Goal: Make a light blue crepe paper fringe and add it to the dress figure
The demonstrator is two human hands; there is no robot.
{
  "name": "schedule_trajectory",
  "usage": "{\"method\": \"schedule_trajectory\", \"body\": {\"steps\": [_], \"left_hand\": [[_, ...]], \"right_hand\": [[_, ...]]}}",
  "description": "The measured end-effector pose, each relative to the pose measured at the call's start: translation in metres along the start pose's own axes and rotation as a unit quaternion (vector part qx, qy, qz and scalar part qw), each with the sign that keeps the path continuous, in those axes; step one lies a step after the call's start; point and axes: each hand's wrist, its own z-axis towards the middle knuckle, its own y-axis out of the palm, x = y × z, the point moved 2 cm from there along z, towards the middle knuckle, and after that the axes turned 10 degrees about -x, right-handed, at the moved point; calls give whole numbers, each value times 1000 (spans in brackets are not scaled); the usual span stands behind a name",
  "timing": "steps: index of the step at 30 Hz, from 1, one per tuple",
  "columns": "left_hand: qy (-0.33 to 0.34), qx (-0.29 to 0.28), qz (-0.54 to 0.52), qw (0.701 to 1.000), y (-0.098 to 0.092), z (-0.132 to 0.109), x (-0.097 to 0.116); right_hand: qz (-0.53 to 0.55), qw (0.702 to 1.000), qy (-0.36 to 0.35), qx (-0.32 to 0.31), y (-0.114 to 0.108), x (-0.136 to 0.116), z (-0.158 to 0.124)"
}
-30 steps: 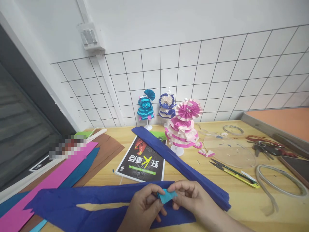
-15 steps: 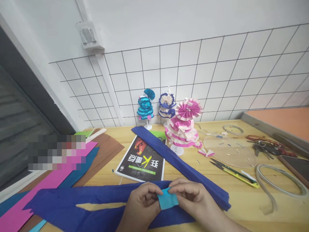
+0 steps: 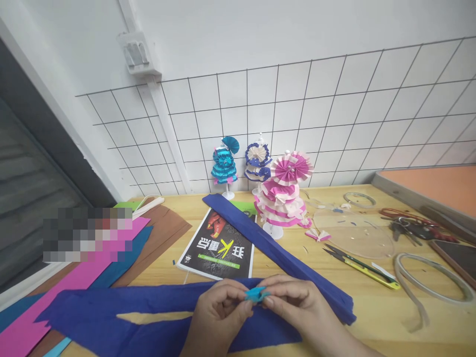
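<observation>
Grip pinched from both sides: left hand (image 3: 220, 316) and right hand (image 3: 295, 303) clamp a small, bent turquoise paper piece (image 3: 256, 294) above creased, thin blue paper (image 3: 143, 300) on the wood-grained counter (image 3: 375, 317).

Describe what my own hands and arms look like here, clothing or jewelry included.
Your left hand and right hand are both bare, with no gloves. No ring, watch or bracelet shows on either. No sleeve shows on your right forearm; the bottom edge of the picture cuts off most of your left forearm.
</observation>
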Motion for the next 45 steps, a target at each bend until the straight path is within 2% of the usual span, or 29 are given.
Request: {"method": "schedule_trajectory", "body": {"steps": [7,15,21,26,32,39,42,45], "left_hand": [[4,5,-22,1000,1,0,-3],[-34,51,-51,997,5,0,-2],[-58,77,-62,993,6,2,1],[-104,59,-44,992,6,3,1],[-107,22,-48,993,9,1,-6],[-152,-8,28,988,8,1,-7],[-159,-21,11,987,8,2,-8],[-151,-24,-30,988,8,1,-8]], "right_hand": [[23,999,-2,39,1,2,0],[74,996,38,43,2,16,1],[122,990,47,51,4,15,2],[136,989,39,51,5,12,3],[159,984,56,61,10,11,3],[183,981,68,9,18,16,0],[189,979,73,-26,20,14,1],[142,986,87,-14,17,8,1]]}}
